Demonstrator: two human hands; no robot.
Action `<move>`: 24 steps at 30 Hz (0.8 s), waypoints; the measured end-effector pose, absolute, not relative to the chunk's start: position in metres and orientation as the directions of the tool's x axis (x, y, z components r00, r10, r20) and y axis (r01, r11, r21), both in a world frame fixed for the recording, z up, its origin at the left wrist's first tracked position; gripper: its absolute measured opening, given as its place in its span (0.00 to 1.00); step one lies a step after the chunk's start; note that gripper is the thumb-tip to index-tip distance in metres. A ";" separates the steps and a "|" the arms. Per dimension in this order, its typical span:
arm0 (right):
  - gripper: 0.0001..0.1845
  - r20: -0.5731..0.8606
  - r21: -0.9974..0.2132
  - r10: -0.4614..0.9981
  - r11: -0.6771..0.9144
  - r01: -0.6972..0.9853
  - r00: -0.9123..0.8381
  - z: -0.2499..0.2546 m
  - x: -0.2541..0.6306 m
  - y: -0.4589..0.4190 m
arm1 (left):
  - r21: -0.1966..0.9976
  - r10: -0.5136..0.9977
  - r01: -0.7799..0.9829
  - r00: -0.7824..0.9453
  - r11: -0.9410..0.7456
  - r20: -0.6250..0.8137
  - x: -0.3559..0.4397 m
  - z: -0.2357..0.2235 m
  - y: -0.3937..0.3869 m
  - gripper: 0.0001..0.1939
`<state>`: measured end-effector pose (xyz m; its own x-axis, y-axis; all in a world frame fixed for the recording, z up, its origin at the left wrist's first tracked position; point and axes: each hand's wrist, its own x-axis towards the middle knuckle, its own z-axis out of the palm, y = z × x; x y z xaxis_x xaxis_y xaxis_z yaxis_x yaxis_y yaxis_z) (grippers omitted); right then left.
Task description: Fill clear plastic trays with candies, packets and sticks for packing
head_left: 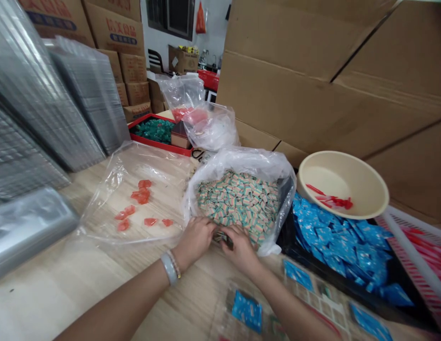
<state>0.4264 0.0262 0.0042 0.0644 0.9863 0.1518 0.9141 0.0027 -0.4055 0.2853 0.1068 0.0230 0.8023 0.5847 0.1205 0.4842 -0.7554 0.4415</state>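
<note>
White wall with dark window beyond stacked cardboard boxes

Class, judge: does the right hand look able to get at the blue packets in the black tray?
Probably yes: near the right hand, the open black tray leaves most blue packets uncovered, though the cream basin overlaps their far edge.

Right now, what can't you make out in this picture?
Whatever the left hand and right hand may hold: head view, hidden by their fingers.
How deep the striped pieces go: head view, top ones hide the rest.
Printing on the blue packets: head view, blurred and too small.
Right part of the slotted basket: head view, cut off by the right edge.
</note>
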 end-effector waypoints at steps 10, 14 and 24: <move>0.09 0.163 -0.254 0.986 0.066 0.965 -0.024 0.013 0.429 0.040 | 0.538 0.661 0.478 0.720 -0.694 0.213 0.283 0.028 0.113 0.14; 0.09 0.097 -0.232 0.995 0.057 0.971 -0.035 0.016 0.433 0.052 | 0.455 0.582 0.465 0.799 -0.759 0.154 0.283 0.033 0.118 0.15; 0.10 0.179 -0.362 0.983 0.037 0.931 0.030 0.005 0.432 0.036 | 0.278 0.511 0.469 0.854 -0.838 0.099 0.282 0.025 0.108 0.13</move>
<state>0.4323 0.0364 0.0046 0.0304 0.9835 0.1785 0.9313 0.0370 -0.3623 0.2822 0.1081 0.0253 0.8537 0.5112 0.0991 0.4695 -0.8380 0.2782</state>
